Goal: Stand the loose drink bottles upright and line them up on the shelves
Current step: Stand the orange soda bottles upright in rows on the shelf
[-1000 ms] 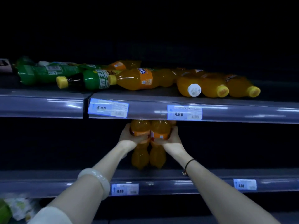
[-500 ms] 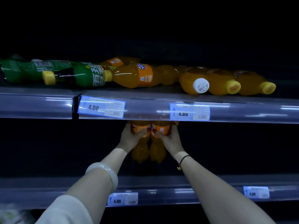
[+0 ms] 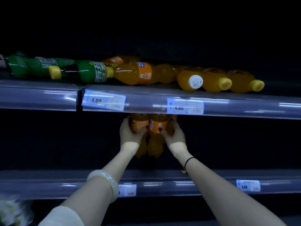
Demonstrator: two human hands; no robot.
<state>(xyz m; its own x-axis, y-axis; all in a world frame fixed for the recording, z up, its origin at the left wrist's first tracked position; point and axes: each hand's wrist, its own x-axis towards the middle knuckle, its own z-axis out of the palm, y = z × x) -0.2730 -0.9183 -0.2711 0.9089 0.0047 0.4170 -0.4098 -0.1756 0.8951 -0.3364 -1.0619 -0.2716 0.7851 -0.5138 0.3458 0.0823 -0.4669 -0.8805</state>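
Observation:
Two orange soda bottles stand upright side by side in the dark bay of the lower shelf (image 3: 162, 183). My left hand (image 3: 129, 136) grips the left orange bottle (image 3: 138, 126) at its label. My right hand (image 3: 175, 136) grips the right orange bottle (image 3: 157, 144) the same way. Their tops are hidden behind the upper shelf's rail (image 3: 146, 104). On the upper shelf several bottles lie on their sides: green ones (image 3: 88, 72) at the left, an orange one (image 3: 138, 73) in the middle, and three orange ones (image 3: 218, 80) with caps facing me at the right.
Blue price tags (image 3: 103, 100) sit on both shelf rails. The lower bay is dark on both sides of the held bottles. A blurred pale object (image 3: 11, 211) shows at the bottom left corner. A pale bangle is on my left wrist, a black cord on my right.
Both hands have pushed the two orange bottles deeper and higher in view, so their upper parts now hide behind the upper rail. The view has tilted up slightly.

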